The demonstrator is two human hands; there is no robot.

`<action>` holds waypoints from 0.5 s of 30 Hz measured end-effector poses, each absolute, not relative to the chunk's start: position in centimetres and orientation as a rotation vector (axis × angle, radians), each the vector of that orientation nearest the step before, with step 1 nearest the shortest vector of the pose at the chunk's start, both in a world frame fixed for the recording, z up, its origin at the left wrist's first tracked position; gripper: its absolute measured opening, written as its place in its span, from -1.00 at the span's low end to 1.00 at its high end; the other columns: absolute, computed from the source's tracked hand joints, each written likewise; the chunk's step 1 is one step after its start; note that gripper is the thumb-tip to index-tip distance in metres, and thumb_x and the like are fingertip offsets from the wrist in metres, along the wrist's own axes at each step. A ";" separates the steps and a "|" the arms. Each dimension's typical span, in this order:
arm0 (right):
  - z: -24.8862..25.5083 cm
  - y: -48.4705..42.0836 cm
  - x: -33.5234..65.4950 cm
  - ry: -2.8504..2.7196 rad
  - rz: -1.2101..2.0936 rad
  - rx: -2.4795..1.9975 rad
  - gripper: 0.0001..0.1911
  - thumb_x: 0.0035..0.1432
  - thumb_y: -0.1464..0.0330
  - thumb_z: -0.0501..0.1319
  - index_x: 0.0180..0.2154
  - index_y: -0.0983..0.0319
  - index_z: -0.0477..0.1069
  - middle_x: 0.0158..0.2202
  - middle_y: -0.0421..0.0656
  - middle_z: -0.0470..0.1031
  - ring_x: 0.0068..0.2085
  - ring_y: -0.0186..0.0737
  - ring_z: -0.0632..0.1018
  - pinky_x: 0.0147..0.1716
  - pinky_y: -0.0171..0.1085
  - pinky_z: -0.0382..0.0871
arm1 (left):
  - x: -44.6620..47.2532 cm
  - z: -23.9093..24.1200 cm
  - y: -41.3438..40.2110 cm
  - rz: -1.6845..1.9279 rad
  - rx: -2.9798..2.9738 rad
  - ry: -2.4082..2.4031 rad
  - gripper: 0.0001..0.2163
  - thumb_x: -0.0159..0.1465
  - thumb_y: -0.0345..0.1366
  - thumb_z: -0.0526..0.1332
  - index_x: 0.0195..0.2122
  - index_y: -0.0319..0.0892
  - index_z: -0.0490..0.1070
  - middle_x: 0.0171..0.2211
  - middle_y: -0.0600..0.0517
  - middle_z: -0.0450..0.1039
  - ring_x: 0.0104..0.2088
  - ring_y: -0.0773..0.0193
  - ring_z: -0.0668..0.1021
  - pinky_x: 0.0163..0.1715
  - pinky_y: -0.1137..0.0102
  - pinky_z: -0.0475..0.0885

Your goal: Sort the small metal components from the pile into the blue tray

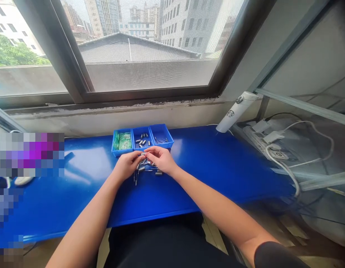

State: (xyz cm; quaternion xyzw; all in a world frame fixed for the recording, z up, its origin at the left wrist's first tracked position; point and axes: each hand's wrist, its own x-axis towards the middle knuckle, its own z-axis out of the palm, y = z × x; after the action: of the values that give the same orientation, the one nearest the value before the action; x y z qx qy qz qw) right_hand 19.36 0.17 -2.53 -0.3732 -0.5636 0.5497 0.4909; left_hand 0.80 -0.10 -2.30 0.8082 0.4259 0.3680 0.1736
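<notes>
Above the blue table, my left hand (128, 163) is closed in a pinch on one end of a small silver-grey cylinder (143, 153). My right hand (162, 160) pinches the same piece from the other side, its fingertips almost meeting those of the left. Under both hands lies a loose pile of similar short cylinders (158, 174) and thin metal rods (136, 178), partly hidden by the fingers. Just behind the hands stands a blue three-part bin (122, 152). Its left compartment holds pale small pieces in a green bag (124, 141), the middle one several short cylinders (143, 142), the right one a few thin rods (162, 140).
The blue table (206, 163) runs below a window (150, 89). A white bottle (236, 113) stands at its back right corner. Beyond the right edge are a power strip (273, 149) with white cables and a metal frame (306, 104). Blurred-out items sit at the left.
</notes>
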 end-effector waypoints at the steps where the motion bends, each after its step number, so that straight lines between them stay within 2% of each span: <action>1: -2.5 0.2 19.3 -1.353 1.341 -0.910 -0.63 -0.02 0.10 0.37 -0.28 0.25 0.52 -0.45 -0.17 0.54 -0.49 -0.35 0.47 -0.47 -0.32 0.42 | 0.8 -2.3 -0.1 1.053 2.281 1.209 -0.75 0.35 -0.15 0.17 -0.16 -0.20 0.53 -0.50 0.07 0.50 -0.53 0.38 0.47 -0.50 0.51 0.32; 6: -2.4 0.4 19.3 -1.294 1.320 -0.956 -0.62 -0.05 0.08 0.39 -0.33 0.26 0.53 -0.50 -0.18 0.51 -0.53 -0.36 0.45 -0.49 -0.31 0.41 | 1.1 -2.6 -0.2 1.159 2.216 1.205 -0.75 0.31 -0.13 0.22 -0.10 -0.17 0.49 -0.63 0.19 0.30 -0.64 0.46 0.30 -0.58 0.54 0.25; 15: -2.3 0.4 19.4 -1.296 1.346 -0.940 -0.62 -0.05 0.09 0.39 -0.32 0.26 0.52 -0.49 -0.18 0.51 -0.52 -0.35 0.45 -0.49 -0.31 0.41 | 1.0 -2.5 -0.3 1.230 2.198 1.163 -0.81 0.32 -0.19 0.22 -0.14 -0.17 0.48 -0.63 0.21 0.24 -0.64 0.48 0.25 -0.58 0.55 0.22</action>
State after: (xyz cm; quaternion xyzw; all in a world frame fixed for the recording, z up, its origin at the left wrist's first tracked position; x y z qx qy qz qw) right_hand 19.41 0.36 -2.26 -0.3889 -0.5363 0.5567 0.5013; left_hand 1.01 -0.26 -2.55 0.7790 0.4121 0.4360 0.1823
